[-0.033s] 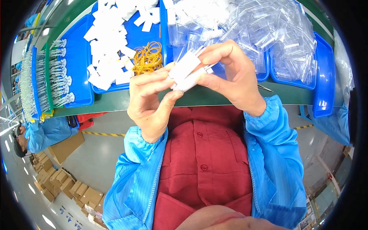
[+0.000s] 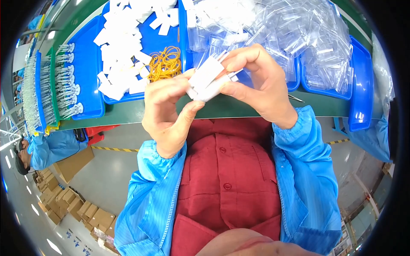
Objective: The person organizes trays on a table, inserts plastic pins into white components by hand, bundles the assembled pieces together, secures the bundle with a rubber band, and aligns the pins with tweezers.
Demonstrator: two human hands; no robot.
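Observation:
Between my two hands, above the near edge of the table, is a small white box-like piece [image 2: 206, 76] with flaps or layers, tilted up to the right. My left hand [image 2: 168, 109] pinches its lower left end, the thumb below and the fingers along the upper side. At its right end, my right hand [image 2: 262, 83] grips with thumb and bent fingers. Thin clear edges show at its upper end, but I cannot tell whether they belong to it. Beyond my left hand, yellow-orange bands [image 2: 165, 64] lie in a blue tray [image 2: 156, 39] beside many white pieces [image 2: 121, 47].
Clear plastic sleeves [image 2: 294, 30] heap up in blue trays ahead and to the right. A narrow blue tray [image 2: 362, 85] stands far right. Thin clear-tipped parts [image 2: 66, 81] line the left tray. A metal tool [image 2: 296, 98] lies by the table edge. A person [image 2: 55, 149] is at left.
The fingers of my left hand have bent and drawn back slightly from the top of the white piece. My right hand keeps nearly the same place.

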